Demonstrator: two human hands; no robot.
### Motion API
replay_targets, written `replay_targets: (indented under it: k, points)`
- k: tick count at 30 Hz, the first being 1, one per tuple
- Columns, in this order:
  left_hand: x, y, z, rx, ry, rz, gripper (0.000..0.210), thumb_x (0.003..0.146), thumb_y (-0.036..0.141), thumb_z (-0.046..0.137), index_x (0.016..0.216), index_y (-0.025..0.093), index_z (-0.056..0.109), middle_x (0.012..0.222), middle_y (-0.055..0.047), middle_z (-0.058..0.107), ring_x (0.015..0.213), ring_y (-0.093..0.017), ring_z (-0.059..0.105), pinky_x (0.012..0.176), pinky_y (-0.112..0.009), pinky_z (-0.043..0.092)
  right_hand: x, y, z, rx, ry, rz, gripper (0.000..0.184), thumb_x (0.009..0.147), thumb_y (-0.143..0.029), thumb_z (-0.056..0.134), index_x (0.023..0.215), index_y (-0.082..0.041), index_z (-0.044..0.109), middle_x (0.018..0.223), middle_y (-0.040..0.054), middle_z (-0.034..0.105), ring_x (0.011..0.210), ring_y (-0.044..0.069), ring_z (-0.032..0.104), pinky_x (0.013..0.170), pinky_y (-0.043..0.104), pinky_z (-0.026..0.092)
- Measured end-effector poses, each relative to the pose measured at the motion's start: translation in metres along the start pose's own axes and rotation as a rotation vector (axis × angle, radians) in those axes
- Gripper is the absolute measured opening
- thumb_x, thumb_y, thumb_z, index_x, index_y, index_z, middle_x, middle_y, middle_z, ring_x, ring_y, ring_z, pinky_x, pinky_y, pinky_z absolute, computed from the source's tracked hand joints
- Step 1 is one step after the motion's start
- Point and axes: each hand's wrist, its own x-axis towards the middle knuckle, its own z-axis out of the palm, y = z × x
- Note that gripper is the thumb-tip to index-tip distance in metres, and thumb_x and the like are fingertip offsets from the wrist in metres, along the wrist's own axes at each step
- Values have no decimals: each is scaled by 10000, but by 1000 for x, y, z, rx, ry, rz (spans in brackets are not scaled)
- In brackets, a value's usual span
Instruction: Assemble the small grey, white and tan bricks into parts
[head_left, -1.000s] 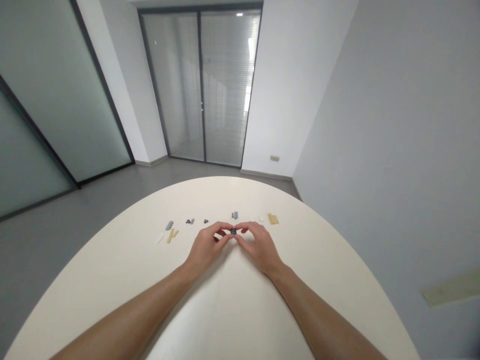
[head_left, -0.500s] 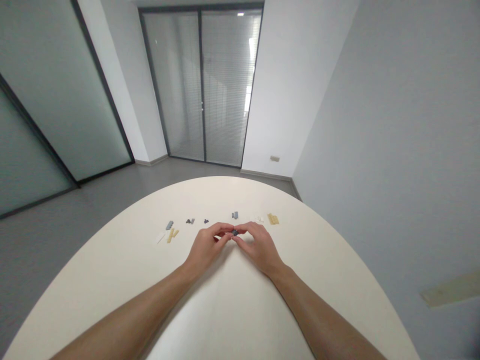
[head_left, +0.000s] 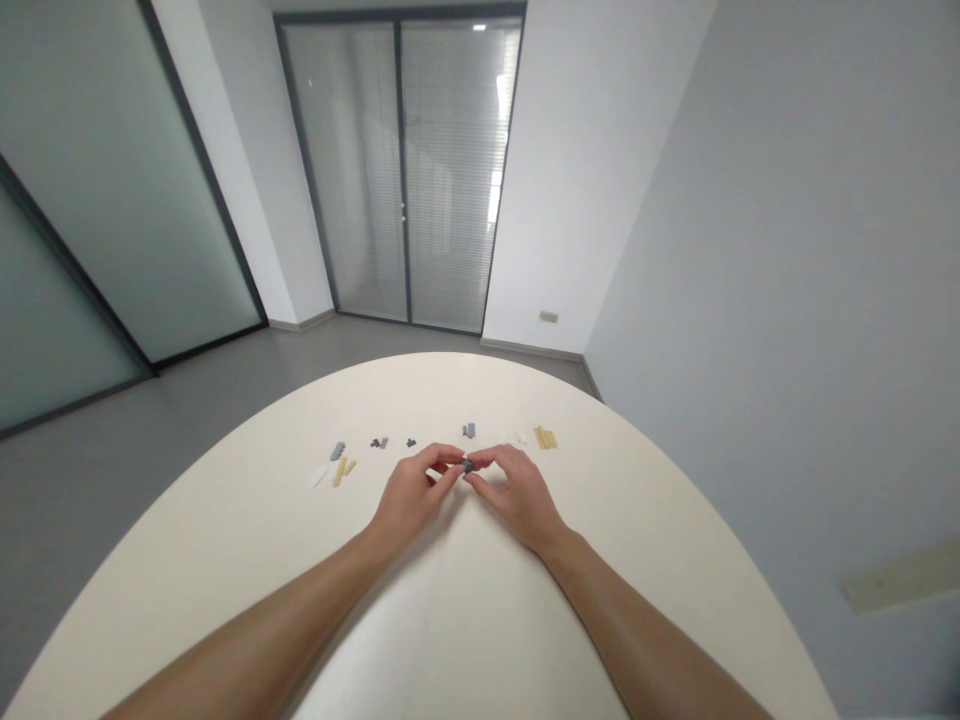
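Note:
Both hands meet over the middle of the round table around a small dark grey toy brick piece (head_left: pixel 469 466). My left hand (head_left: pixel 416 490) pinches it from the left between thumb and fingers. From the right, my right hand (head_left: pixel 517 490) grips the same piece with thumb and fingertips. The fingers cover part of it, so its exact shape is hidden. Just beyond the hands lies a grey brick piece (head_left: pixel 469 430). Small white pieces (head_left: pixel 517 438) lie behind my right hand, beside tan bricks (head_left: pixel 546 437).
The white table (head_left: pixel 480 620) has a curved far edge. Left of the hands are a grey brick (head_left: pixel 338 451), tan strips (head_left: pixel 343 470), a white strip (head_left: pixel 320 476) and small black pieces (head_left: pixel 411 442). Glass doors (head_left: pixel 405 170) stand beyond.
The dark grey piece is turned slightly between the fingertips. Both hands stay almost in place, and the loose pieces on the table have not been moved.

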Motion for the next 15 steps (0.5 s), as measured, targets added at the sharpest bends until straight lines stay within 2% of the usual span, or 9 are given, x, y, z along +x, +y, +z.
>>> replay_targets:
  k: [2,6,15]
  points:
    - [-1,-1,1,-2,-12,2,187,904,294,580,1032,217,693,970,-29,761,841,-164,693,673,-264,532,0,0,0,-21,4,27,113,859,-235,741,936,-227,658,902,9,722,870,197,648,828,339,452]
    - [-2,-2,3,-6,-66,9,192,919,291,551,1029,216,690,967,-31,757,855,-164,690,676,-263,523,0,-1,0,-69,-2,85,169,829,-277,776,822,-221,616,843,4,707,819,204,635,781,331,444]
    - [-1,1,2,-18,-41,-11,200,918,281,536,1004,202,698,965,-39,740,859,-167,662,687,-263,509,-1,2,2,-54,-18,27,142,840,-244,766,870,-220,630,878,5,713,846,202,637,800,323,441]
